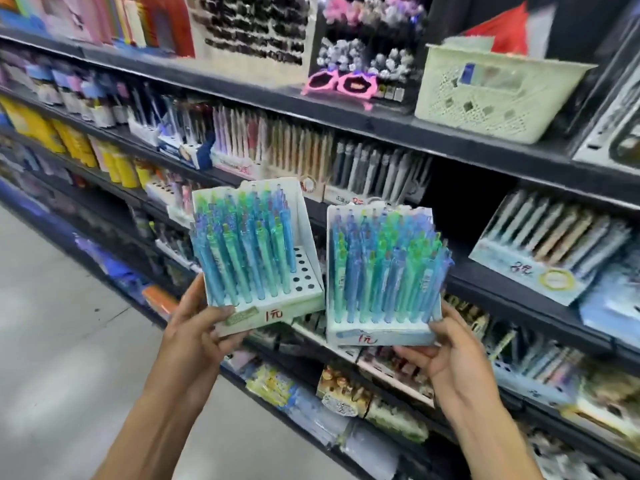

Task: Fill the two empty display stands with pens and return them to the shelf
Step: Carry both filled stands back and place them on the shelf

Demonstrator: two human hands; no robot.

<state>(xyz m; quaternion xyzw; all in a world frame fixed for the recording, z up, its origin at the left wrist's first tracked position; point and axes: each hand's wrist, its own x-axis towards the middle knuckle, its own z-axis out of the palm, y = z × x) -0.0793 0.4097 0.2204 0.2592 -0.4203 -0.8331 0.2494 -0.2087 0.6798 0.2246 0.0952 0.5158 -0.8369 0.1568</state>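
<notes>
Two white cardboard display stands packed with blue and green pens are held up in front of the shelf. My left hand [197, 327] grips the left stand [304, 237] by its bottom front edge; a column of holes on its right side shows no pens. My right hand [446, 355] grips the right stand [381, 336] by its lower right corner; its rows look full of pens [384, 265]. Both stands tilt slightly and sit side by side, almost touching. A dark gap [457, 209] lies on the shelf just behind and right of the right stand.
Dark shelving runs diagonally across the view, crowded with other pen displays [377, 171], a tilted pen box [550, 244] on the right, a pale green basket [495, 95] and pink sunglasses [339, 84] above. Grey floor [62, 323] lies to the left.
</notes>
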